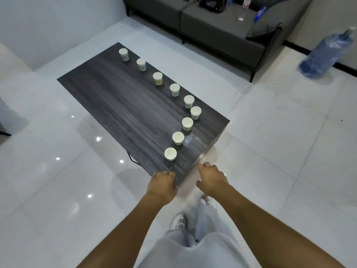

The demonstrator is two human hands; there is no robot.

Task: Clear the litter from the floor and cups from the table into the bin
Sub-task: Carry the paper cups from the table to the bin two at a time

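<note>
Table's cups seemingly beyond hands.

The dark table fills the middle of the frame. Its whole left half is bare wood, open to a reach from the lower left. Along its right side nine paper cups stand upright in a bent line from the upper left down to the near corner, with narrow gaps between neighbours; the two at the bend stand closest together. Both hands hang near that corner, the left hand over its edge, the right hand just off it. White floor lies open on the right, up to the sofa and a wrapped water bottle in the upper right.
</note>
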